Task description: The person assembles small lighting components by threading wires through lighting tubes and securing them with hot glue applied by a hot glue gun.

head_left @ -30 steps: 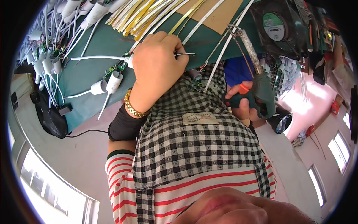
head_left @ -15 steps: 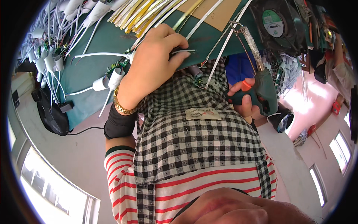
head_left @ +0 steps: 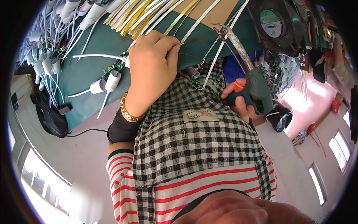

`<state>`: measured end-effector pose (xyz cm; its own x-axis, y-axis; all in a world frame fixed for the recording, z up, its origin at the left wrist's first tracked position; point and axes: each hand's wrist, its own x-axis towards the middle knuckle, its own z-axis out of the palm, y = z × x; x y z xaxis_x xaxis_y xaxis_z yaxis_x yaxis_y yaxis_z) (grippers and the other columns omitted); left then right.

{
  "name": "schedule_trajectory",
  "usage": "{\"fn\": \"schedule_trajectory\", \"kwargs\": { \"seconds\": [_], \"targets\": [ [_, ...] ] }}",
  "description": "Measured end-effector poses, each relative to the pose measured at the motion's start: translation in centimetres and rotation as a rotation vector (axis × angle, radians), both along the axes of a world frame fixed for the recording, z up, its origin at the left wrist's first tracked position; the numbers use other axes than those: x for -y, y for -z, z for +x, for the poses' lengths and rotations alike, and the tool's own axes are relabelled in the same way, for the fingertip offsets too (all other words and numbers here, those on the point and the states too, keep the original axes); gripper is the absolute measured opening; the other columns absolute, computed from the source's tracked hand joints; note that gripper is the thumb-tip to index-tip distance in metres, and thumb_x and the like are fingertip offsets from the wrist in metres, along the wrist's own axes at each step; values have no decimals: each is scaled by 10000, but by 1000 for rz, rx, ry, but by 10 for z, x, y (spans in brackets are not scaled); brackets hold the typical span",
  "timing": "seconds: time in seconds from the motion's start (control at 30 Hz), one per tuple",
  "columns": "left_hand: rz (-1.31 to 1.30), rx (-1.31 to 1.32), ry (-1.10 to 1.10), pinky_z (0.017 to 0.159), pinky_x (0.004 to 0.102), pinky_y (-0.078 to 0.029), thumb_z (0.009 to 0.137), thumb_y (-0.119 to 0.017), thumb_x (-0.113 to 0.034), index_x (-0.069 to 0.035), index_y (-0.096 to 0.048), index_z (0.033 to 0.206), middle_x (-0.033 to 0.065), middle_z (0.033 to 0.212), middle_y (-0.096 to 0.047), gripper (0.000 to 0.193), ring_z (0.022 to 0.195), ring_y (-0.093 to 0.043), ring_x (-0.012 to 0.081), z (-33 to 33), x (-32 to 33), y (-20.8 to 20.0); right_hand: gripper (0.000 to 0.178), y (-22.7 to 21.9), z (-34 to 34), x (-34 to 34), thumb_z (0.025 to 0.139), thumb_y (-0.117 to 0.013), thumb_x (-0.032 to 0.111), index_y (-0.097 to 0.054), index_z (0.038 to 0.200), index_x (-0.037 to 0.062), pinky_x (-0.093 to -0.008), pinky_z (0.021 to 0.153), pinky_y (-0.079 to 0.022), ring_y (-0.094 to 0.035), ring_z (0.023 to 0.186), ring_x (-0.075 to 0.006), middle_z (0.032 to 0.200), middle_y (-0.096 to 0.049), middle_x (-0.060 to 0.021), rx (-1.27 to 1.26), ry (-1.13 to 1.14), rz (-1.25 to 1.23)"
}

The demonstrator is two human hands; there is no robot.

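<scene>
My left hand [head_left: 151, 72] is over the front edge of the green table [head_left: 84, 106], thumb and forefinger pinched together. A thin white cable end [head_left: 182, 43] pokes out from the fingertips; the rest is hidden. My right hand [head_left: 241, 107] grips a green soldering gun [head_left: 261, 91] with an orange trigger. Its metal barrel points up, and the bent tip stands apart from my left fingers. Beside my left wrist lie a white tube [head_left: 113, 80], a small green circuit board [head_left: 118, 65] and a white cable [head_left: 99, 55]. Another small board [head_left: 197, 81] sits at my apron.
Many white tubes with cables [head_left: 91, 16] are heaped at the far left. White and yellow strips [head_left: 136, 16] lie at the back beside brown cardboard [head_left: 214, 13]. A black fan [head_left: 278, 24] stands at the far right, with hanging strips of boards [head_left: 281, 71] below. Another person's arm [head_left: 341, 71] shows at right.
The soldering gun's tip has swung left and slightly down toward my left hand. My left fingers have closed tighter and turned; less of the white cable sticks out of them.
</scene>
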<state>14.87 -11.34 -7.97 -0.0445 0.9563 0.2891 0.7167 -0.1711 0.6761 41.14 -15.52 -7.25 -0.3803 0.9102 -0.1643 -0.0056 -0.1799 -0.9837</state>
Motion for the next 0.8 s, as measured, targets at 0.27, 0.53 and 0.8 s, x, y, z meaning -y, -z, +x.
{"fn": "schedule_trajectory", "kwargs": {
  "seconds": [0.27,0.53,0.8],
  "targets": [
    [36,-19,189,640,343,-429,709,-678,-84,-78,-623,804,47,791,-532,110,738,-515,241,-6,3,0,474,0,2,-6,896,-546,270,-372,1292,77,-358,740,-484,-581,813,-218,917,-577,-153,6,-34,24],
    [86,-396,269,576,324,-406,655,-634,-65,-70,-584,757,43,746,-481,113,711,-491,223,3,8,1,491,5,3,-11,894,-543,286,-360,1301,82,-360,728,-481,-571,806,-212,919,-572,-146,-42,-29,26],
    [85,-167,-70,635,360,-387,596,-672,-63,-61,-565,704,39,863,-546,152,768,-505,233,8,14,8,499,8,4,-18,892,-549,297,-362,1300,79,-363,727,-483,-575,801,-215,929,-571,-151,-38,-75,28]
  ]
}}
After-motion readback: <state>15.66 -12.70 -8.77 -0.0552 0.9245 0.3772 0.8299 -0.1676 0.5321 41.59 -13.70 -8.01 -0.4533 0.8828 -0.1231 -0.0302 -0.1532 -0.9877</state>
